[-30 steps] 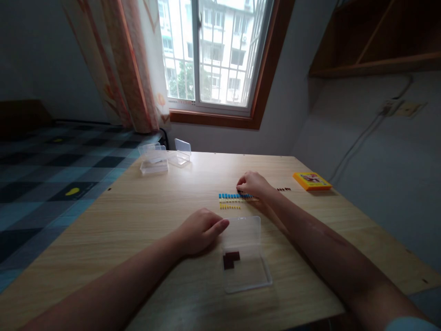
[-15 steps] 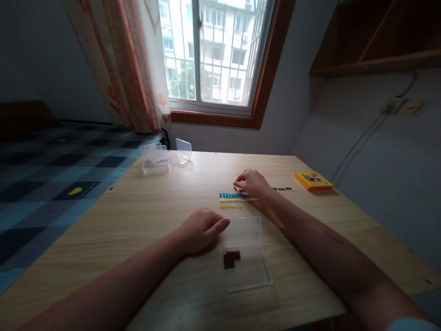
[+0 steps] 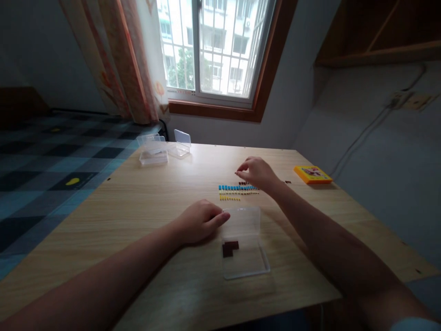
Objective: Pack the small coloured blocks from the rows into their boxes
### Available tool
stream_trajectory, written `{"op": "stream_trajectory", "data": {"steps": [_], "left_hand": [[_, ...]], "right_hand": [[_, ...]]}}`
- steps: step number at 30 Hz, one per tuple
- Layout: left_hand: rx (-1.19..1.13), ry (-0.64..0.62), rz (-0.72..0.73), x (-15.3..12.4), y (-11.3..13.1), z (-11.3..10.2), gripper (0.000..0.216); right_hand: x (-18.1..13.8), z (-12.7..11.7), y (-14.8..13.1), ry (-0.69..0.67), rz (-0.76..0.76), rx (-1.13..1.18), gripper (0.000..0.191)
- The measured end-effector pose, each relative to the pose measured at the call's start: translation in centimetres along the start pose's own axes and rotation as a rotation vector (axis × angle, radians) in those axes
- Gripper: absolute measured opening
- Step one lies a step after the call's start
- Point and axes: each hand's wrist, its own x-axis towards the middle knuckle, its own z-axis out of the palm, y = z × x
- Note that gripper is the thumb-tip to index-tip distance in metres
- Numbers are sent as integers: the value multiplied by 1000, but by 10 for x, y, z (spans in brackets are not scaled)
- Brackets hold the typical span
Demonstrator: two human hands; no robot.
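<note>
Between the thumb and fingertips of my right hand (image 3: 257, 172) is a small brown block (image 3: 236, 173), held just above the table behind the rows of tiny blocks. Nearest to that hand is a row of brown blocks (image 3: 243, 183), partly hidden by it. In front lie a blue row (image 3: 234, 187), a pale row (image 3: 237, 192) and a short yellow row (image 3: 229, 198). My left hand (image 3: 203, 220) rests on the table with fingers curled, its thumb at the lid edge of an opened clear plastic box (image 3: 250, 262). Dark brown pieces (image 3: 229, 248) lie in the box's left part.
Opened clear boxes (image 3: 153, 157) stand at the table's far left corner. A flat yellow-orange box (image 3: 313, 174) lies at the right. The wooden table (image 3: 165, 285) adjoins a bed with a checked cover (image 3: 62, 151); a window and curtain are behind.
My right hand has risen slightly off the row with a small brown block in its fingertips. My left hand stays by the clear box. The view has tilted a little downward.
</note>
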Motion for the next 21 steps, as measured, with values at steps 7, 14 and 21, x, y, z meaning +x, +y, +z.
{"op": "stream_trajectory", "data": {"steps": [7, 14, 21], "left_hand": [[77, 2, 5, 0, 1, 2, 52], [136, -19, -6, 0, 7, 3, 49], [119, -27, 37, 0, 6, 3, 47]], "right_hand": [[-108, -81, -22, 103, -501, 235, 15], [-159, -34, -43, -225, -582, 121, 22], [-150, -2, -33, -279, -530, 98, 22]]}}
